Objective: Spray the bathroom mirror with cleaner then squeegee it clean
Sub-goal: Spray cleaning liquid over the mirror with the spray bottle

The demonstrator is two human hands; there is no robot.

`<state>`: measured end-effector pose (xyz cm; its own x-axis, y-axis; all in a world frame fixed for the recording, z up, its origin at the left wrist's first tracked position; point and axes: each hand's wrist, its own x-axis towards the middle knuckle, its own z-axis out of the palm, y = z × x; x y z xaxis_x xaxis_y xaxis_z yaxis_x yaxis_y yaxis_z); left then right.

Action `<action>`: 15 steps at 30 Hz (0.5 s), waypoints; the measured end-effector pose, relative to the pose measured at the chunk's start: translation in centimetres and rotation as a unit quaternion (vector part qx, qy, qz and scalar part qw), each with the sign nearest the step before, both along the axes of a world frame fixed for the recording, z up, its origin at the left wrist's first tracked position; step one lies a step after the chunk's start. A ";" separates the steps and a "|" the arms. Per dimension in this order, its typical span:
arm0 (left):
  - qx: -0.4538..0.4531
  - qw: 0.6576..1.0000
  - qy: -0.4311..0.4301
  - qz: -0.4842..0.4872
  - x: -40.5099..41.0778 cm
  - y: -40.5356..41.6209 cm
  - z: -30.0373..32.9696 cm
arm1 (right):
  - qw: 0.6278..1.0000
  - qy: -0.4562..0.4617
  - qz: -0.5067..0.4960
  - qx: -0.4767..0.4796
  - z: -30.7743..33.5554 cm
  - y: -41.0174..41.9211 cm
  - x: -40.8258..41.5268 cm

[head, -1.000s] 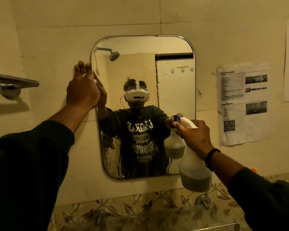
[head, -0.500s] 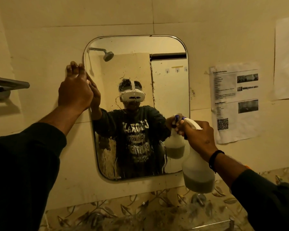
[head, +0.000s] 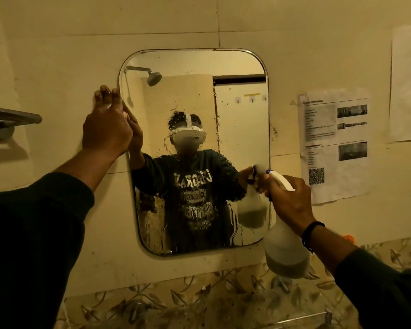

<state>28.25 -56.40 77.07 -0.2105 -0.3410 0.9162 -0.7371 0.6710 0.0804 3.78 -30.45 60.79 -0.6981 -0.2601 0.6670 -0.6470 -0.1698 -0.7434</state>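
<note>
A rounded rectangular mirror (head: 237,129) hangs on the tiled wall, its lower half wet with droplets and runs of cleaner. My left hand (head: 107,124) presses flat with straight fingers on the mirror's left edge, partly on the wall. My right hand (head: 287,198) grips the neck and trigger of a white spray bottle (head: 286,248), which holds a little cloudy liquid at the bottom. Its blue-tipped nozzle points at the mirror's lower right edge, close to the glass. No squeegee is in view.
A metal towel bar (head: 12,118) juts from the wall at left. Printed paper sheets (head: 333,143) are stuck on the wall right of the mirror. Below runs a leaf-patterned tile band with tap fittings (head: 280,281).
The view has shifted slightly. The spray bottle has stayed near the mirror's lower right edge, and more cleaner runs show on the glass. My left hand has kept its place.
</note>
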 end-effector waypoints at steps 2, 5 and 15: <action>0.003 1.000 -0.002 0.003 0.0 0.0 0.0 | 1.000 -0.021 -0.014 -0.010 -0.1 0.1 -0.2; 0.006 1.000 -0.005 0.003 0.1 0.2 0.0 | 0.999 -0.037 -0.002 0.009 -0.6 0.1 -0.6; 0.014 1.000 -0.010 0.011 0.1 0.6 0.1 | 0.999 0.017 0.039 0.028 -1.5 0.1 0.6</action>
<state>28.32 -55.76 77.16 -0.2201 -0.3708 0.9023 -0.7531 0.6525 0.0845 4.35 -30.33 59.27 -0.6517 -0.3494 0.6732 -0.6588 -0.1793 -0.7307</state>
